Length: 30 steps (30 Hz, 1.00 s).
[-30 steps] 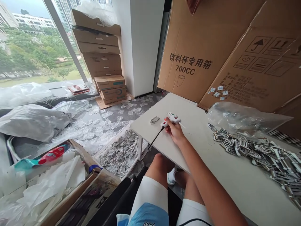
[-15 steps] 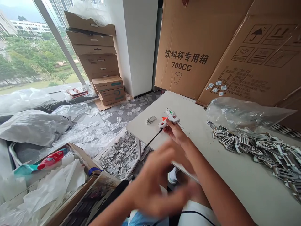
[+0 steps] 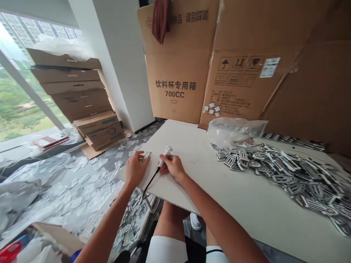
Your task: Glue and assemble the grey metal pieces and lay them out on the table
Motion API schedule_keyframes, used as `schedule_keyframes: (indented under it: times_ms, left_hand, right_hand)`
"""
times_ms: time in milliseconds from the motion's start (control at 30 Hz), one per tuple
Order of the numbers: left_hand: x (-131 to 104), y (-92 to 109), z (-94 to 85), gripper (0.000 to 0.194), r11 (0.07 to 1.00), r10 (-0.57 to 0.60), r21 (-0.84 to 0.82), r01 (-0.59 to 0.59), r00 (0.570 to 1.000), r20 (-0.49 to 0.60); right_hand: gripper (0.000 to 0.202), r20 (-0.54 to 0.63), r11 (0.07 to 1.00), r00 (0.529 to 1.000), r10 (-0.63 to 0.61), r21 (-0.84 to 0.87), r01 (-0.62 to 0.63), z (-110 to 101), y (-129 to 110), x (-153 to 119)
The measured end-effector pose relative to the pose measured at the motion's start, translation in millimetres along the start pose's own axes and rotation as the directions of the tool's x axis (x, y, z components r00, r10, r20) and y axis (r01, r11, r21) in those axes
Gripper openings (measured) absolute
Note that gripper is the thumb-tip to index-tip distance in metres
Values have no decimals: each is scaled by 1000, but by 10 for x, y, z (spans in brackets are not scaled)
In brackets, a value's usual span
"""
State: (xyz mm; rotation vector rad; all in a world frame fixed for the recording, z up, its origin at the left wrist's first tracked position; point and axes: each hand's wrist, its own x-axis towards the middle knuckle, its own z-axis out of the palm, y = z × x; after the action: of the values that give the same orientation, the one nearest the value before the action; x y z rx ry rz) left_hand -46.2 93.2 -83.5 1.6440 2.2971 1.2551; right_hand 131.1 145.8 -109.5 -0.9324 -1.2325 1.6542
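Near the left end of the white table [image 3: 208, 190], my right hand [image 3: 172, 166] is closed around a white glue gun [image 3: 166, 150] with a black cord running down over the table edge. Just left of it, my left hand [image 3: 137, 166] rests at the table with thumb and fingers apart around a small flat grey-and-white piece [image 3: 146, 156]. The fingers partly cover that piece, and whether they touch it is hard to tell. A heap of similar flat pieces [image 3: 290, 175] lies on the right side of the table.
A clear plastic bag [image 3: 233, 129] lies behind the heap. Large cardboard sheets [image 3: 178, 65] stand behind the table. Below its left edge is a bin of similar pieces [image 3: 131, 215]. Stacked boxes [image 3: 101, 131] and plastic scraps [image 3: 76, 182] are at the left.
My left hand has moved forward from near the camera to the small piece on the table. The glue gun has turned in my right hand. The view has swung right.
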Motion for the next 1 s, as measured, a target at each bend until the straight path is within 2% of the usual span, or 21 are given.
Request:
schedule_keyframes:
  times_ms: [67, 100, 167, 267, 367, 500, 600, 667, 767, 833, 900, 967, 1000]
  left_hand:
    - [-22, 8, 33, 55, 975, -124, -187, 123, 992, 5]
    - [-38, 25, 66, 63, 953, -144, -266, 148, 989, 36]
    - [-83, 92, 149, 71, 942, -139, -295, 158, 987, 84]
    - [-169, 249, 246, 66, 988, -24, -151, 37, 996, 81]
    - [-220, 376, 261, 64, 992, 110, 50, -114, 991, 72]
    - [-152, 394, 247, 66, 946, 220, 226, -234, 972, 85]
    - [-25, 357, 276, 67, 898, 290, 314, -308, 951, 104]
    - [55, 347, 299, 67, 871, 313, 364, -330, 944, 107]
    - [116, 369, 298, 65, 813, 373, 447, -373, 923, 90]
    - [103, 408, 274, 62, 761, 448, 507, -405, 893, 39]
    - [48, 475, 252, 59, 727, 525, 536, -429, 850, -32]
    - [-40, 586, 265, 56, 719, 589, 516, -467, 803, -94]
    - [-92, 661, 294, 54, 713, 622, 487, -505, 775, -108]
  right_hand:
    - [47, -45, 1000, 999, 2, -23, -4, 58, 12, 48]
    - [46, -73, 1000, 997, 1, -31, -3, 79, 15, 76]
    - [43, -135, 999, 991, -9, -43, 3, 106, 17, 130]
    - [39, -225, 999, 974, -24, -43, 14, 125, 18, 185]
    - [34, -296, 999, 955, -30, -24, 24, 148, 18, 182]
    - [27, -354, 998, 934, -50, 19, 60, 190, 7, 62]
    - [43, -437, 993, 896, -82, 36, 108, 162, -8, -125]
    - [54, -493, 982, 852, -179, -41, 182, 78, -23, -319]
    - [52, -428, 922, 817, -386, -208, 326, -142, -70, -744]
    - [36, -425, 883, 777, -465, -282, 375, -326, -112, -1105]
    - [25, -455, 831, 701, -549, -384, 402, -522, -127, -1502]
    - [21, -496, 760, 584, -642, -510, 403, -724, -68, -1900]
    - [19, -521, 716, 499, -692, -585, 381, -827, 0, -2088]
